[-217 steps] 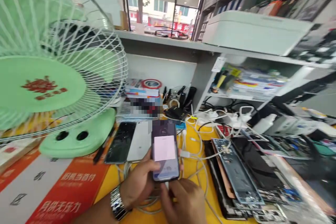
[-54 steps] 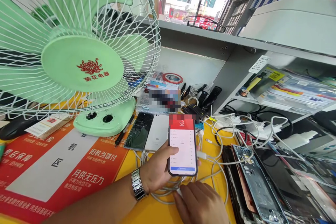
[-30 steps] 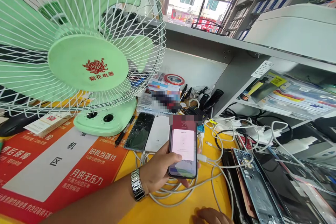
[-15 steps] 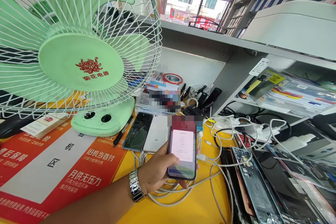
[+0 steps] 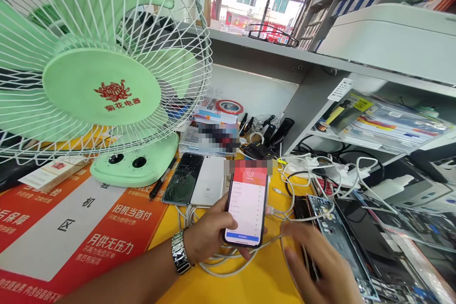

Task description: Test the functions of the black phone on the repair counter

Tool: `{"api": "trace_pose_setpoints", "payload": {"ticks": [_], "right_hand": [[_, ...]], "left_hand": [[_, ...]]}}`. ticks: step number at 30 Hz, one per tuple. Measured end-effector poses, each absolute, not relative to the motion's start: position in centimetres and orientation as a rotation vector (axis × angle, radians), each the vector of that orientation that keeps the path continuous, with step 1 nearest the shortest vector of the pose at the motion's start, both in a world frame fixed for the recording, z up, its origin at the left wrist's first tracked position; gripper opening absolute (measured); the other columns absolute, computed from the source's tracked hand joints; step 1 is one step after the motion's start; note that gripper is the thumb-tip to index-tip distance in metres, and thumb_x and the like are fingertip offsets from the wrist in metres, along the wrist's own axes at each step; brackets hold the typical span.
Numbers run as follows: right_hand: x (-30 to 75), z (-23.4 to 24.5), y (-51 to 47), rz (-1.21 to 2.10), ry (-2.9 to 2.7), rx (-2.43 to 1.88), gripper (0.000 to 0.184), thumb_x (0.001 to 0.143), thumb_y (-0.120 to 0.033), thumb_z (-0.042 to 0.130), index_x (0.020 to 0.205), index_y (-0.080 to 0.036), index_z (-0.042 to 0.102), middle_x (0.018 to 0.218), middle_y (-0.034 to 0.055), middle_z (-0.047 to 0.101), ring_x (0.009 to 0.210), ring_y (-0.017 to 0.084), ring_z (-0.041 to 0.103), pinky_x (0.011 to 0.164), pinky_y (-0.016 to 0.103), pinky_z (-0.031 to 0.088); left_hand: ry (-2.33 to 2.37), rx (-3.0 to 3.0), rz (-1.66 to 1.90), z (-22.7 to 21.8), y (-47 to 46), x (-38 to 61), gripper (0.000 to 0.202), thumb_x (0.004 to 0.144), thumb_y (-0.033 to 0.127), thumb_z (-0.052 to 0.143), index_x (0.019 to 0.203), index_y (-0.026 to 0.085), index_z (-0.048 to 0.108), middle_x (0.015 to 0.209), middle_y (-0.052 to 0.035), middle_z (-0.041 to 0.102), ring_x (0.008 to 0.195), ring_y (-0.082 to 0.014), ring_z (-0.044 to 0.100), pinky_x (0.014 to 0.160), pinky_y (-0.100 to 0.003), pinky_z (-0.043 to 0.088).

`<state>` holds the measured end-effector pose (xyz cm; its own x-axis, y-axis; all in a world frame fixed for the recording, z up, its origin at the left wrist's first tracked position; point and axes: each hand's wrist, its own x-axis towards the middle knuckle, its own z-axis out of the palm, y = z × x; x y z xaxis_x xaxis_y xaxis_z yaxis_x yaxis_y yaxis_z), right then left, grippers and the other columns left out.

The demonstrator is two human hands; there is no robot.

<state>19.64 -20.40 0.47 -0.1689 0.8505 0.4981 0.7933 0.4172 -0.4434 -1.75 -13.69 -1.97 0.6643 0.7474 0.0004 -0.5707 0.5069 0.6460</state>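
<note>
My left hand (image 5: 208, 233) is wrapped round a smartphone (image 5: 246, 207), screen up, showing a red-topped white page. A steel watch (image 5: 179, 258) sits on that wrist. My right hand (image 5: 322, 270) hovers just right of the phone with fingers spread and blurred by motion, over white charging cables (image 5: 285, 240) and the edge of an opened phone frame (image 5: 338, 242). It holds nothing that I can see.
A green desk fan (image 5: 99, 95) fills the left. A cracked black phone (image 5: 182, 184) and a white phone (image 5: 209, 187) lie behind my left hand. Dismantled phones and screens (image 5: 377, 237) cover the right. Shelves (image 5: 374, 123) and a white printer (image 5: 388, 33) stand at the back right.
The phone screen changed from a dimmed pop-up to a bright list page. My right hand, out of view half a second ago, has come up beside the phone on the right.
</note>
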Motion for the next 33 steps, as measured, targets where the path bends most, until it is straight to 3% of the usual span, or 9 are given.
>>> {"api": "trace_pose_setpoints", "payload": {"ticks": [3,5,9,12,14,21,25,30,33], "right_hand": [[17.8,3.4,-15.1,0.501,-1.693,-1.463,0.034,0.088,-0.040,0.057,0.119,-0.025,0.060,0.111,0.0070,0.067,0.097,0.022,0.063,0.079,0.034,0.051],[16.3,4.5,-12.2,0.858,-1.400,-1.362,0.040,0.087,-0.050,0.056,0.118,-0.025,0.060,0.112,0.0068,0.067,0.095,0.022,0.063,0.078,0.034,0.050],[13.8,4.4,-9.4,1.229,-1.012,-1.165,0.048,0.081,-0.063,0.056,0.107,-0.024,0.065,0.099,0.0051,0.072,0.082,0.021,0.065,0.070,0.032,0.049],[12.8,3.8,-9.5,1.388,-0.861,-1.131,0.053,0.081,-0.069,0.050,0.109,-0.026,0.064,0.082,0.0016,0.071,0.061,0.018,0.060,0.051,0.028,0.043],[12.7,3.6,-9.8,1.435,-0.800,-1.078,0.054,0.084,-0.069,0.044,0.110,-0.025,0.062,0.079,0.0011,0.070,0.058,0.018,0.058,0.048,0.027,0.040],[13.7,4.3,-8.0,1.282,-0.898,-1.112,0.055,0.084,-0.068,0.048,0.102,-0.019,0.066,0.088,0.0056,0.072,0.080,0.020,0.064,0.070,0.029,0.047],[13.6,4.7,-6.2,1.342,-0.846,-1.105,0.053,0.085,-0.066,0.047,0.096,-0.019,0.068,0.087,0.0052,0.071,0.076,0.019,0.063,0.065,0.028,0.048],[13.6,3.9,-6.7,1.455,-0.744,-0.987,0.051,0.086,-0.064,0.047,0.094,-0.018,0.067,0.082,0.0046,0.071,0.069,0.017,0.064,0.062,0.027,0.050],[13.3,3.0,-8.3,1.536,-0.751,-0.983,0.050,0.085,-0.066,0.047,0.097,-0.020,0.065,0.072,0.0018,0.069,0.052,0.014,0.058,0.041,0.022,0.040]], "left_hand": [[0.296,0.670,0.769,-1.7,-13.8,-1.7,0.065,0.067,0.010,0.052,0.131,0.020,0.048,0.124,-0.0181,0.060,0.093,-0.0328,0.067,0.053,-0.031,0.057],[0.301,0.670,0.744,-1.6,-13.8,-1.7,0.070,0.064,0.009,0.051,0.133,0.019,0.046,0.121,-0.0187,0.062,0.093,-0.0332,0.067,0.053,-0.030,0.056],[0.327,0.693,0.756,-1.5,-13.8,-1.7,0.075,0.061,0.010,0.053,0.134,0.015,0.043,0.113,-0.0198,0.065,0.092,-0.0337,0.066,0.053,-0.032,0.055],[0.375,0.744,0.768,-1.2,-13.9,-1.7,0.068,0.062,0.009,0.057,0.129,0.017,0.047,0.107,-0.0165,0.067,0.088,-0.0303,0.067,0.058,-0.033,0.055],[0.394,0.781,0.756,-1.1,-13.9,-1.8,0.066,0.062,0.010,0.064,0.126,0.020,0.049,0.107,-0.0144,0.067,0.090,-0.0290,0.066,0.064,-0.034,0.055],[0.389,0.865,0.718,-1.5,-13.8,-1.5,0.070,0.064,0.013,0.072,0.130,0.022,0.048,0.127,-0.0154,0.058,0.091,-0.0232,0.063,0.069,-0.034,0.056],[0.362,0.832,0.762,-1.4,-13.9,-1.7,0.068,0.066,0.012,0.072,0.129,0.023,0.049,0.135,-0.0152,0.052,0.095,-0.0245,0.063,0.066,-0.033,0.057],[0.355,0.771,0.789,-1.3,-14.0,-2.0,0.066,0.065,0.015,0.071,0.128,0.022,0.050,0.128,-0.0161,0.057,0.098,-0.0294,0.064,0.064,-0.034,0.057],[0.375,0.746,0.790,-1.5,-14.0,-2.0,0.064,0.064,0.013,0.068,0.126,0.021,0.051,0.128,-0.0158,0.058,0.100,-0.0316,0.063,0.063,-0.035,0.057]]}}
